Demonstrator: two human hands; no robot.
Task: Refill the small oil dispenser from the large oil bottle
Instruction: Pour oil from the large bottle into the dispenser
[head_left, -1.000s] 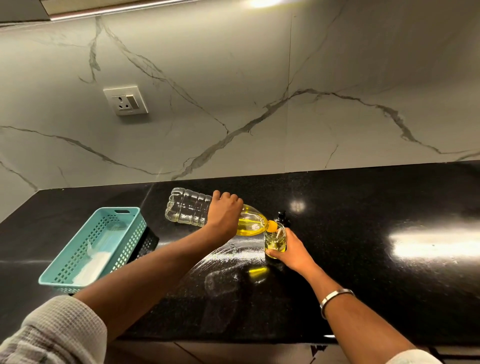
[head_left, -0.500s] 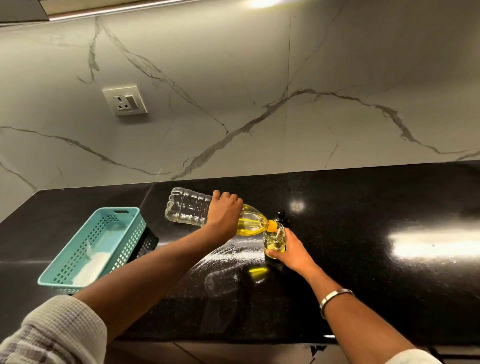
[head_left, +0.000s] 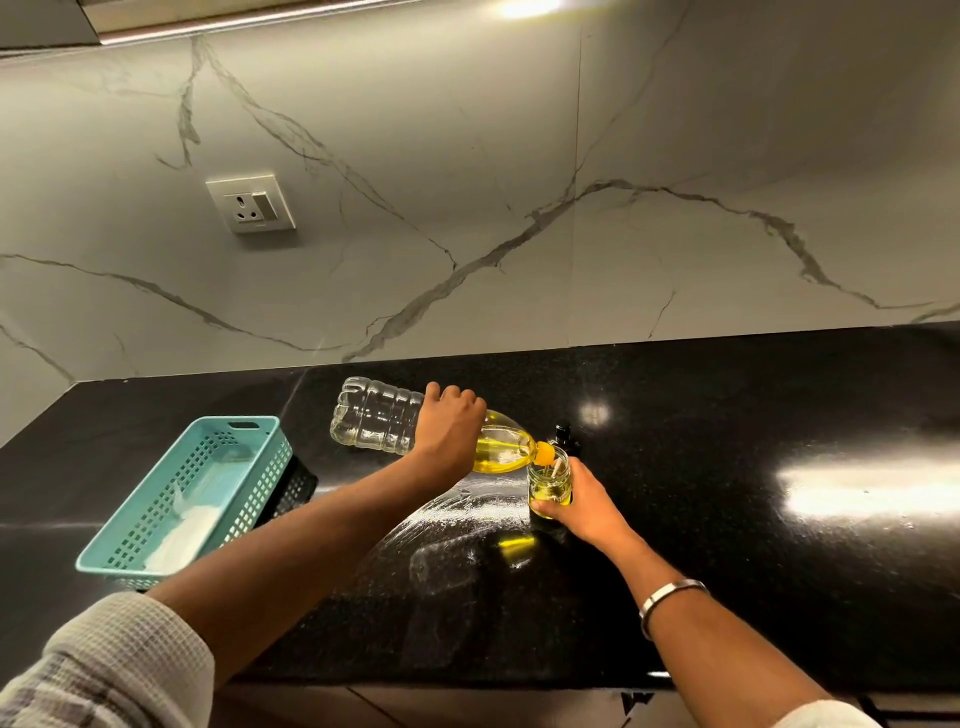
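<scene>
Nearest, bare black countertop (head_left: 727, 571) runs right. Midway, the right hand (head_left: 584, 506) grips the small oil dispenser (head_left: 549, 486), part-filled with yellow oil; the left hand (head_left: 449, 428) clasps the tipped large oil bottle (head_left: 415, 431), mouth at its rim. Farther left, a teal basket (head_left: 156, 519).

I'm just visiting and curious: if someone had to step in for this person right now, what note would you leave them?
Left hand grips the big oil bottle, tipped nearly flat, its mouth at the rim of the small glass dispenser.
Right hand holds the dispenser steady on the black counter.
Done: pouring is under way; yellow oil shows in the dispenser.
Left: finish filling, stand the bottle upright, close both. A dark object behind may be the dispenser's top; unclear.
</scene>
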